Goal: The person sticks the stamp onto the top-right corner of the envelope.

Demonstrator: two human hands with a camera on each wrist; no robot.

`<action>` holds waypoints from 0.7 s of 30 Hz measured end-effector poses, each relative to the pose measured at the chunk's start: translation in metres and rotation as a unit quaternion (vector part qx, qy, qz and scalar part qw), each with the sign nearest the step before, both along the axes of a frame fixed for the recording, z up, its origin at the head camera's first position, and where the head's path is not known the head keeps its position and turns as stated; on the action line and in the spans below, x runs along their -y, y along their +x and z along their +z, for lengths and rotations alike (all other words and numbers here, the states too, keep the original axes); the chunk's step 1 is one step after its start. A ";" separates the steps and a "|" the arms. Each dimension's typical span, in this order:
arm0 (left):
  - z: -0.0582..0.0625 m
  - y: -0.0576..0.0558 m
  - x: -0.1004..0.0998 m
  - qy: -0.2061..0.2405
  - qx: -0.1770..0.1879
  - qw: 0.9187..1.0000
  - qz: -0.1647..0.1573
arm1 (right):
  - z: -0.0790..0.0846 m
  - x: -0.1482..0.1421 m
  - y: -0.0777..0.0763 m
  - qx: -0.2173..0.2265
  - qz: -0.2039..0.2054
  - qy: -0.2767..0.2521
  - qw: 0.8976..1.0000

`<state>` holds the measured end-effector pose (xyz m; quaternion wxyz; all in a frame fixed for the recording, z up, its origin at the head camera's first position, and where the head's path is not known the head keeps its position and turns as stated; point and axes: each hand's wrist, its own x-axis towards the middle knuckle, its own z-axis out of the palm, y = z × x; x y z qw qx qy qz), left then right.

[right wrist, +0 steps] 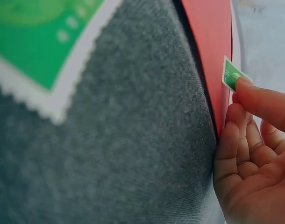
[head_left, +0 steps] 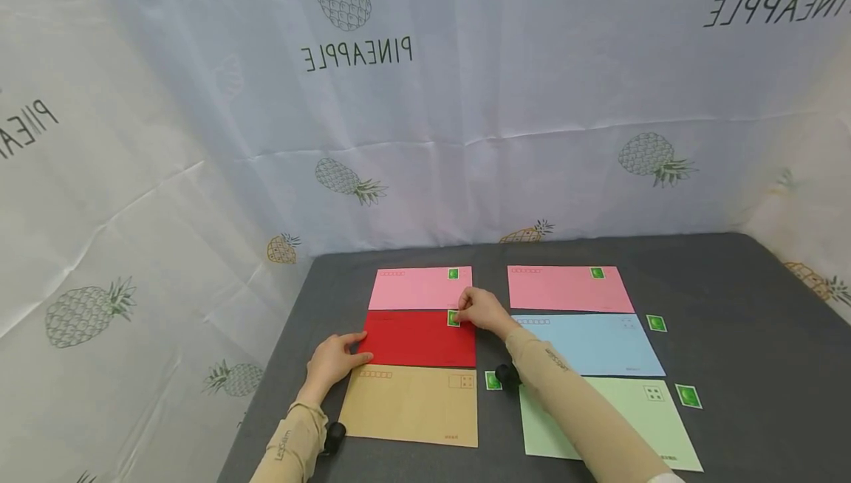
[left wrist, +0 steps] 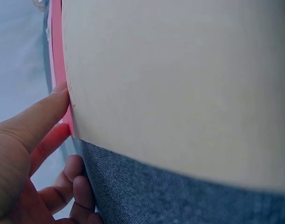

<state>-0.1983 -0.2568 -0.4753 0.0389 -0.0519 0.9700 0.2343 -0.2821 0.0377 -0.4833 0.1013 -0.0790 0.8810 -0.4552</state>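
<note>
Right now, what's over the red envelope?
A green stamp, pinched by the right hand; the left hand touches the left edge of the envelope. What lies beneath is hidden.

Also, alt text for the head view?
A person's right hand holds a green stamp at the upper right corner of a red envelope; the left hand touches its left edge. On the dark table lie two stamped pink envelopes, three loose stamps, and an unstamped blue envelope, tan envelope and pale green envelope.

Wearing a beige left sleeve [head_left: 292, 435] and matching right sleeve [head_left: 572, 394], wrinkling near the wrists, bearing small dark lettering [head_left: 557, 359]; sporting a rounded black left wrist camera [head_left: 335, 439] and right wrist camera [head_left: 507, 376].
</note>
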 end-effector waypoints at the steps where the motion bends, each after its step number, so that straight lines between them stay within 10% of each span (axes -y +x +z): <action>1: 0.000 0.000 0.000 0.000 0.000 1.000 0.000 | 0.000 0.001 0.000 -0.003 0.001 0.003 1.000; 21: 0.000 0.000 0.000 -0.003 0.000 1.000 0.000 | 0.001 0.011 0.005 -0.012 -0.015 0.045 0.999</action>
